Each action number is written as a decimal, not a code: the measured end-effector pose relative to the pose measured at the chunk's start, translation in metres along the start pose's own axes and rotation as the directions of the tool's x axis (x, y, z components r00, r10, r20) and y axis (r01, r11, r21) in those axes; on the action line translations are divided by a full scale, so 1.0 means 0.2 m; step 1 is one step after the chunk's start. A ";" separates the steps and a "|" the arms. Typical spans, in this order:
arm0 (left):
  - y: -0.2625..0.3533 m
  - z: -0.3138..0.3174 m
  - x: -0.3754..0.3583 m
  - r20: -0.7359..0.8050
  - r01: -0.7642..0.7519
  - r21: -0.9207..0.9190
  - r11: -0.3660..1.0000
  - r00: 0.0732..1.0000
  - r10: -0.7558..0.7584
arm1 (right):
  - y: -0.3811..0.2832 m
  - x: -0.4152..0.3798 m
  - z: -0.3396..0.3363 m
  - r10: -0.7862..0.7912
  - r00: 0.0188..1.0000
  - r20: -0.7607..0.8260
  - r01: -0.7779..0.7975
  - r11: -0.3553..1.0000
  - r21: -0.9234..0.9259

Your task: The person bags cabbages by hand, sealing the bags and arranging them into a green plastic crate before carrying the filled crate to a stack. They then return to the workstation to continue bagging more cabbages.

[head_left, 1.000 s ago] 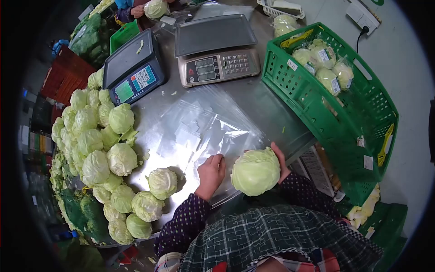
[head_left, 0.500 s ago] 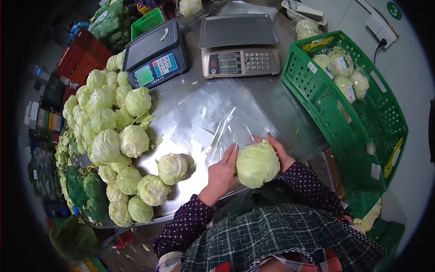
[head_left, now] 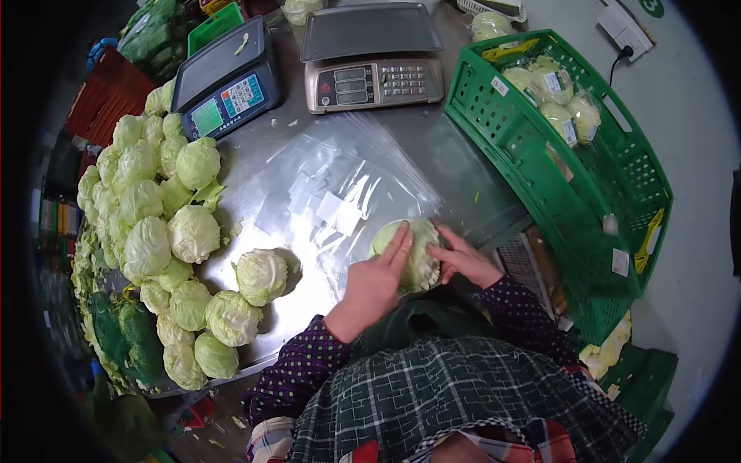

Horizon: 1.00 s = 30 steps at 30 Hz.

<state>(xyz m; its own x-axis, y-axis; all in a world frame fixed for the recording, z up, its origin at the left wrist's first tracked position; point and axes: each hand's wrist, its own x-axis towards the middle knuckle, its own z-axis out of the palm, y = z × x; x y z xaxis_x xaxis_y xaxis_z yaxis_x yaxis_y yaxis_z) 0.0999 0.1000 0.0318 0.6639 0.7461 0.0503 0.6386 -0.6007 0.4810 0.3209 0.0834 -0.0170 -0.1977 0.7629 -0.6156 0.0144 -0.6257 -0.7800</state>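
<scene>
A pale green cabbage (head_left: 423,258) is held low over the front of the steel table. My left hand (head_left: 378,279) grips it from the left, with the fingers stretched across its top. On the right side, my right hand (head_left: 465,258) holds it by the ruffled leaf edges; the thumb and fingers are partly bent. Clear plastic bags (head_left: 394,174) lie in a flat stack just beyond, with small white labels (head_left: 338,212) on them. A single loose cabbage (head_left: 261,276) rests left of my left hand.
Many cabbages (head_left: 147,201) are heaped along the left. Two scales, a dark one (head_left: 228,89) and a silver one (head_left: 374,81), stand at the back. The green crate (head_left: 532,189) on the right holds several bagged, labelled cabbages (head_left: 557,85). A green net bag (head_left: 112,324) is at far left.
The cabbage has been turned in my hands, so ruffled leaf edges now face right. My left fingers have moved onto its top. The whole view has shifted slightly.
</scene>
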 end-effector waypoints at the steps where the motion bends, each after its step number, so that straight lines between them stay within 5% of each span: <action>1: 0.02 0.01 0.01 0.011 -0.053 0.028 0.998 0.999 0.053 | -0.01 0.00 0.01 -0.001 1.000 -0.005 0.001 1.000 0.000; 4: 0.05 0.00 0.07 -0.004 -0.071 0.006 0.997 0.997 0.071 | -0.04 -0.01 0.06 -0.101 0.992 -0.075 0.079 0.966 -0.246; 7: 0.13 0.08 0.12 -0.035 -0.115 0.030 0.993 0.993 0.116 | -0.17 -0.01 0.14 -0.071 0.980 -0.186 0.012 0.954 -0.298; 8: 0.14 0.10 0.13 -0.031 -0.154 0.070 0.986 0.987 0.157 | -0.03 0.13 0.13 -0.419 0.873 -0.251 0.219 0.794 -0.567; 10: 0.14 0.07 0.12 -0.015 -0.142 0.042 0.989 0.990 0.143 | 0.04 0.24 0.07 -0.441 0.851 -0.287 0.247 0.817 -0.521; 11: 0.12 0.04 0.11 0.009 -0.139 0.021 0.990 0.990 0.139 | 0.02 0.24 0.06 -0.349 0.877 -0.330 0.132 0.835 -0.533; 12: 0.06 0.02 0.10 -0.151 -0.232 0.054 0.971 0.960 0.238 | -0.13 0.19 0.11 -0.254 0.893 -0.370 0.015 0.840 -0.542; 13: 0.01 -0.02 0.06 -0.145 -0.231 0.061 0.971 0.961 0.237 | -0.16 0.20 0.12 -0.255 0.895 -0.367 0.021 0.844 -0.535; 15: -0.06 -0.09 -0.05 0.014 -0.444 0.195 0.875 0.893 0.450 | -0.17 0.18 0.11 -0.657 0.623 -0.424 0.092 0.600 -0.795; 16: -0.07 -0.08 -0.11 0.012 -0.440 0.201 0.875 0.895 0.447 | -0.15 0.20 0.11 -0.827 0.495 -0.266 0.232 0.421 -0.877; 18: -0.09 -0.01 -0.25 0.336 -0.423 0.188 0.887 0.876 0.346 | -0.14 0.23 0.12 -0.861 0.460 -0.215 0.281 0.371 -0.885; 19: -0.09 0.00 -0.29 0.335 -0.419 0.193 0.887 0.878 0.342 | -0.14 0.24 0.13 -0.887 0.428 -0.172 0.322 0.328 -0.888; 20: -0.09 0.01 -0.33 0.233 -0.364 0.287 0.886 0.924 0.304 | -0.12 0.27 0.13 -0.890 0.425 -0.167 0.330 0.324 -0.887; 22: -0.12 0.04 -0.34 0.122 -0.290 0.386 0.876 0.957 0.263 | -0.12 0.33 0.16 -0.618 0.714 -0.329 0.294 0.691 -0.660; 25: -0.16 0.05 -0.28 0.029 -0.146 0.422 0.895 0.989 0.147 | -0.21 0.30 0.19 -0.610 0.745 -0.270 0.410 0.738 -0.535; 26: -0.19 0.00 -0.26 -0.026 -0.149 0.272 0.951 0.987 0.162 | -0.23 0.29 0.19 -0.620 0.736 -0.270 0.419 0.731 -0.539; 27: -0.21 -0.07 -0.23 -0.085 -0.161 0.117 0.980 0.982 0.171 | -0.26 0.28 0.17 -0.671 0.712 -0.205 0.456 0.664 -0.592; 30: -0.13 -0.46 -0.27 -0.359 -0.248 0.151 0.957 0.888 0.287 | -0.48 0.07 0.19 -0.772 0.630 -0.087 0.541 0.517 -0.663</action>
<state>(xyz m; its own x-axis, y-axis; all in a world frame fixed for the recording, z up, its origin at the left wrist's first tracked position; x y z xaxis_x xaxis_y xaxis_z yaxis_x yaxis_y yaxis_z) 0.0104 0.1016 0.0973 0.6332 0.5935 0.4968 0.5054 -0.8032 0.3154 0.2793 0.1479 0.0533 -0.0499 0.9775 0.2047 0.5506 0.1979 -0.8110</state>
